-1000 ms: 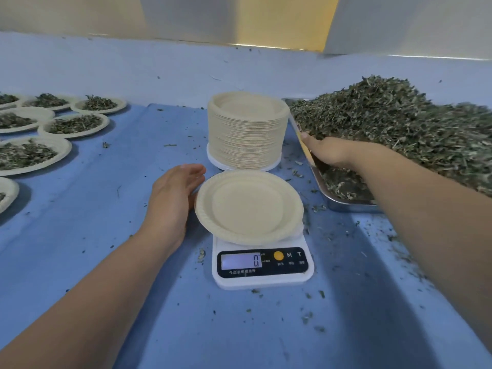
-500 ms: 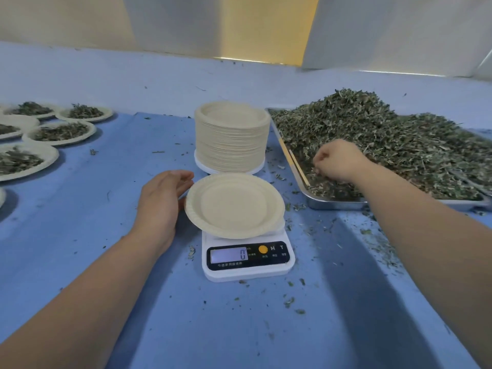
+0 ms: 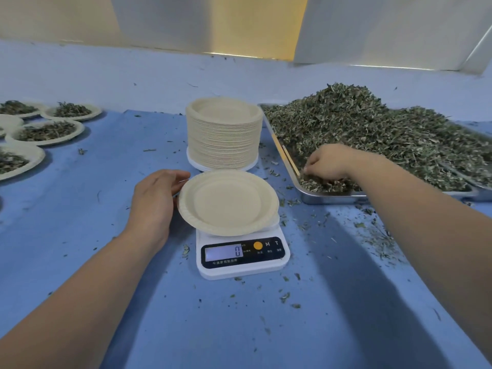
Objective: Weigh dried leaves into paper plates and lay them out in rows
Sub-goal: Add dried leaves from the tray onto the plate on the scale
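Cream-coloured and bare, one paper plate (image 3: 227,202) sits on the white digital scale (image 3: 242,255), overhanging its platform on every side; the lit display below reads 0. The left hand (image 3: 154,198) lies flat-ish on the table just beside the plate's left rim, fingers together and only gently bent, their tips reaching the rim's far-left edge. Whether the thumb touches the plate cannot be told.

To the right of the plate, across a narrow strip of table, the right hand (image 3: 328,163) is down in the near-left corner of the steel tray (image 3: 332,197), knuckles up, fingers curled into the dried leaves (image 3: 372,134) and closed around a clump of them. These grey-green leaves are heaped high over the rest of the tray, rising toward its far side.

Directly behind the scale stands a tall stack of paper plates (image 3: 223,134), nearly touching the tray's left edge. Well off to the left, several filled plates (image 3: 50,130) of leaves lie in rows, some cut off by the frame edge. All of it rests on a blue table cover (image 3: 106,262), which is littered with leaf crumbs (image 3: 372,235), thickest in front of the tray and around the scale.
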